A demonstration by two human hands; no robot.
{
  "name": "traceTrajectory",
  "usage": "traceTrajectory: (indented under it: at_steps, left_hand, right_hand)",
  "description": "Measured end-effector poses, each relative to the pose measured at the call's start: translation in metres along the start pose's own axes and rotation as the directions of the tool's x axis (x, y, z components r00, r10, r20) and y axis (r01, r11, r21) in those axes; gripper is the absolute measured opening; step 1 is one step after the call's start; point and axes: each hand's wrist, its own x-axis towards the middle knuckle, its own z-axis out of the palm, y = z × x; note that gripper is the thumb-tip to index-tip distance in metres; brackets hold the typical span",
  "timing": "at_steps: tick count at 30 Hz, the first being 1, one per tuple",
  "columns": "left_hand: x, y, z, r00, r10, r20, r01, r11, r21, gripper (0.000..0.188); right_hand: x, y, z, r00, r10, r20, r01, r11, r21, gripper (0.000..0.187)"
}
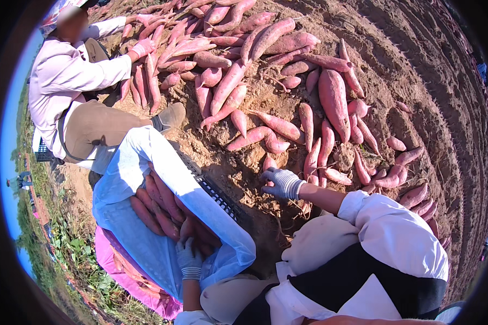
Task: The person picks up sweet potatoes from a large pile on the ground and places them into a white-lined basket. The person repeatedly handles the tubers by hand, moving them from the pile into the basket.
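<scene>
Both my hands wear grey gloves with striped cuffs. My left hand reaches into a crate lined with a pale blue sheet, its fingers closed about the lower end of a sweet potato. Several reddish sweet potatoes lie beside it in the liner. Out over the soil, my right hand has its fingers apart, close to a small sweet potato. Whether the fingertips touch it I cannot tell. More sweet potatoes lie just beyond that hand.
A large heap of sweet potatoes spreads across the ground ahead. Another person sits at the far left, gloved hands at the heap. A black crate edge borders the liner; pink sheeting lies to its left. Furrowed soil stretches right.
</scene>
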Motion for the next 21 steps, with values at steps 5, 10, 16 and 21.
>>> traceTrajectory:
  at_steps: [5,10,16,21]
  left_hand:
    - [0.020,-0.005,0.007,0.991,-0.125,-0.038,0.127,0.991,0.036,0.056]
    - [0.041,0.010,0.001,0.957,-0.282,0.061,0.275,0.955,0.107,0.072]
    - [0.040,-0.022,0.011,0.930,-0.356,0.096,0.355,0.934,0.025,0.083]
    - [0.039,-0.100,0.011,0.844,-0.396,0.361,0.514,0.790,-0.336,0.068]
  right_hand:
    - [0.040,0.020,-0.013,0.991,0.014,-0.132,0.011,0.983,0.185,0.040]
    - [0.083,0.028,-0.058,0.949,0.064,-0.310,0.027,0.960,0.280,0.034]
    - [0.164,0.057,-0.140,0.790,0.175,-0.587,0.106,0.905,0.413,0.039]
    - [0.244,0.073,-0.197,0.784,0.251,-0.567,0.279,0.674,0.684,0.058]
